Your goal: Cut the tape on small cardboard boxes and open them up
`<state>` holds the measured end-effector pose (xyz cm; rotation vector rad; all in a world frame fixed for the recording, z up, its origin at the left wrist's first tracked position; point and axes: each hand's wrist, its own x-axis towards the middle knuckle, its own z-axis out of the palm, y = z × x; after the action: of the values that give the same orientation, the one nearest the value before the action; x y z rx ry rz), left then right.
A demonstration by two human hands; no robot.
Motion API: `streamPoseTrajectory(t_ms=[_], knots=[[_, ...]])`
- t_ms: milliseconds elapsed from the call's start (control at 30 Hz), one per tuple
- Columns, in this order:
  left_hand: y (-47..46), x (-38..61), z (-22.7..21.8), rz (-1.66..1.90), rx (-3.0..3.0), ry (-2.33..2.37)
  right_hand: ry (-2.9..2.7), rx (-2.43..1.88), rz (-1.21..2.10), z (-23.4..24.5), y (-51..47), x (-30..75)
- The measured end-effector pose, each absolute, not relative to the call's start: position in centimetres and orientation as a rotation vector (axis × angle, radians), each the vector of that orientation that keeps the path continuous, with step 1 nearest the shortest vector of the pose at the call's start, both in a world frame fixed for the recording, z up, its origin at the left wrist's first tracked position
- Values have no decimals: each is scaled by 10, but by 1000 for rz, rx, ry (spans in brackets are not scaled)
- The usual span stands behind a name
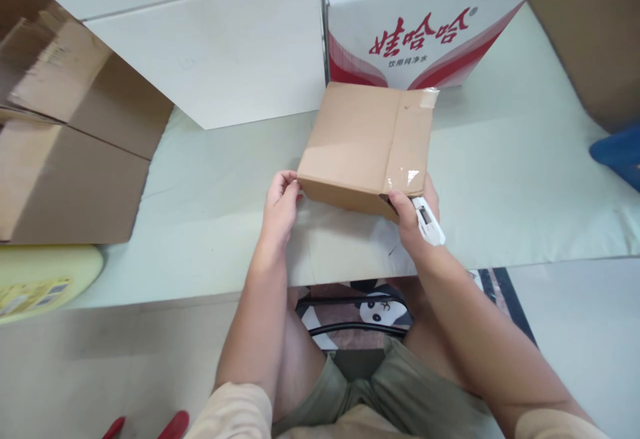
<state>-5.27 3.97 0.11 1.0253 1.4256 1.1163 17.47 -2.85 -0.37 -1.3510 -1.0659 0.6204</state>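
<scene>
A small brown cardboard box (pixel 357 136) is held tilted over the pale green table cover. Clear tape shines along its right flap. My left hand (pixel 283 206) pinches the near left corner between thumb and fingers. At the near right corner, my right hand (pixel 413 216) grips the box, with the thumb on the front edge and the fingers round the side. A white box cutter (pixel 429 221) also sits in that hand, its slotted handle sticking out past the thumb; its blade is not visible.
Behind the box stand a large white carton (pixel 215 52) and a white-and-red water carton (pixel 415 39). Brown cartons (pixel 75 179) and a yellow container (pixel 50 279) are at left. A blue object (pixel 620 156) and a brown carton (pixel 595 39) are at right.
</scene>
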Motion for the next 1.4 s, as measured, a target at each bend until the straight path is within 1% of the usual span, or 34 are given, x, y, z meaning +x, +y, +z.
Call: streamPoseTrajectory(t_ms=[300, 700, 1400], knots=[[40, -53, 0, 1160, 1087, 1416, -1042, -1300, 708, -10, -28, 174], [40, -52, 0, 1164, 1053, 1419, -1086, -1318, 689, -4, -29, 172], [40, -49, 3, 1114, 1010, 1447, -1059, -1299, 713, -14, -29, 172]])
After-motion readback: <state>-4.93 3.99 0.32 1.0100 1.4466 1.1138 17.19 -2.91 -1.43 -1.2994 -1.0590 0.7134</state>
